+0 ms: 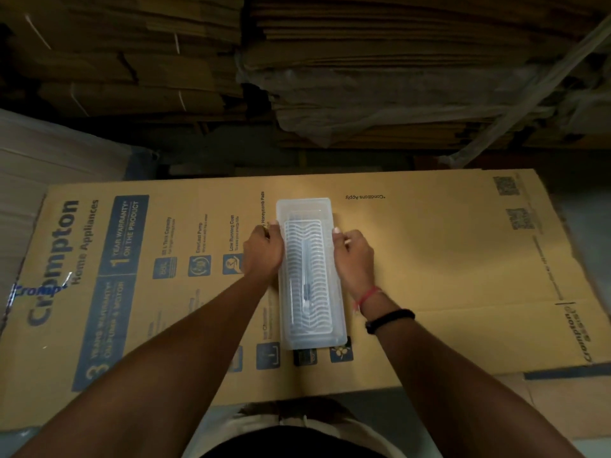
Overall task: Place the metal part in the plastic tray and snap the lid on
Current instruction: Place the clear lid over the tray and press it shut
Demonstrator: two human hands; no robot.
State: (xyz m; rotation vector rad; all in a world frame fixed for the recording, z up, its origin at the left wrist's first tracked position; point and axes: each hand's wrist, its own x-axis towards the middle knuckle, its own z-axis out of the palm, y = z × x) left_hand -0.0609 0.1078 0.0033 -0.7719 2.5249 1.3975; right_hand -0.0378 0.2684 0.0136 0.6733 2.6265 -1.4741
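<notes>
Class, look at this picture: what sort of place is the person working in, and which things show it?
Probably a warehouse or packing store. Tall stacks of flattened brown cardboard fill the background, and a large printed appliance carton lies flat as the worktop under the clear plastic tray.

My fingertips on both hands curl under the plastic tray's (310, 276) long edges, out of sight. The metal part (305, 285) inside is only a dim, thin shape through the ribbed lid (307, 259); I can't tell whether the lid is snapped. The small print on the cardboard sheet (446, 259) is blurred, and my left forearm (165, 352) covers some panels. The sheet's left edge runs out of view.
</notes>
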